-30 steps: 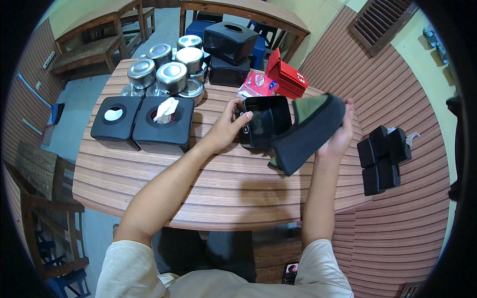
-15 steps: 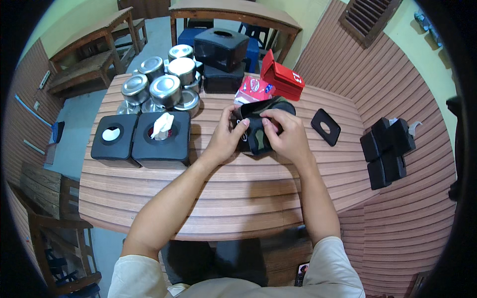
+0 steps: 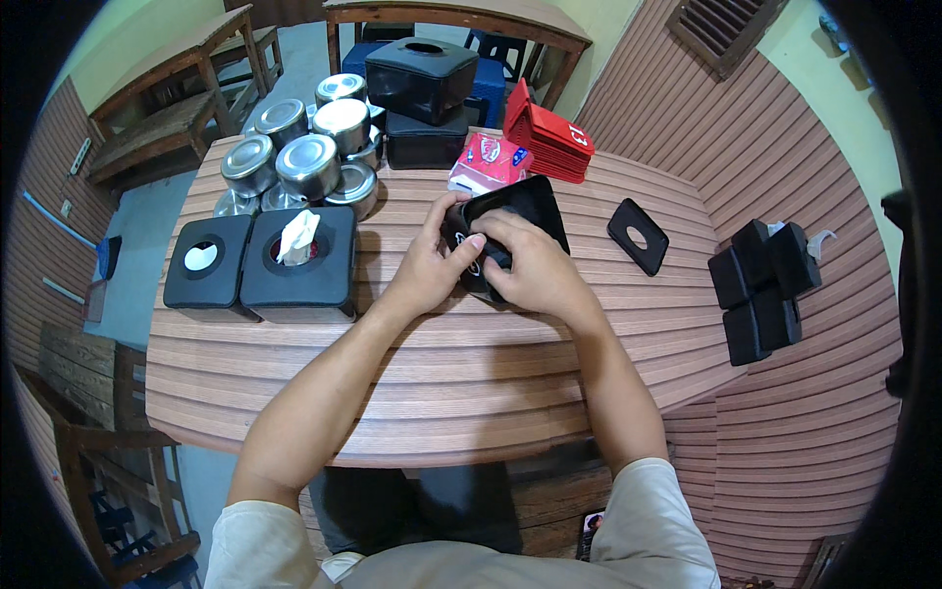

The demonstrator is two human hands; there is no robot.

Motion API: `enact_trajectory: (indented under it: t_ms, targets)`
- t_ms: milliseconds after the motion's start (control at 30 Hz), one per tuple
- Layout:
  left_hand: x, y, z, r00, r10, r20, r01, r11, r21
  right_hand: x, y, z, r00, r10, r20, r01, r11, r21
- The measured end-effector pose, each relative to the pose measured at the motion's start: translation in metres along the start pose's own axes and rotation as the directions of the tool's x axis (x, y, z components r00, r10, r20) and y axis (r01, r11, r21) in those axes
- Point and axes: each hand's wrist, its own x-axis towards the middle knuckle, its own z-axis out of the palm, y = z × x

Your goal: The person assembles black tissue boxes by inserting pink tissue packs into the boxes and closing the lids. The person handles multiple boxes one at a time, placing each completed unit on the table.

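A black tissue box (image 3: pixel 546 204), its top uncovered, stands tilted on the table in front of me. My left hand (image 3: pixel 424 263) grips its left wall, thumb outside near a pale printed mark. My right hand (image 3: pixel 535 257) is bent over the near rim, its fingers curled down inside the box. What those fingers hold, if anything, is hidden. To the right lies a loose black lid (image 3: pixel 627 216) with an oval hole. Just behind the box sits a pink-and-white tissue pack (image 3: pixel 491 162).
Two closed black tissue boxes (image 3: pixel 201 285) stand at left, one with tissue poking out. Behind them are stacked round metal tins (image 3: pixel 308 167) and more black boxes (image 3: pixel 422 88). Red folded stands (image 3: pixel 549 142) sit at the back. Black holders (image 3: pixel 754 294) stand at the table's right edge.
The camouflage-patterned piece over the box has gone from sight, and the dark open interior shows. My right hand has shifted left and down into the box. The whole view has shifted slightly.
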Motion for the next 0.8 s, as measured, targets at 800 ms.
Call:
enact_trajectory:
  t_ms: [800]
  targets:
    - [0.001,0.005,0.003,0.998,-0.052,0.045,0.051,0.998,0.033,-0.009,-0.006,-0.008,0.976,0.144,-0.161,-0.160,0.982,-0.095]
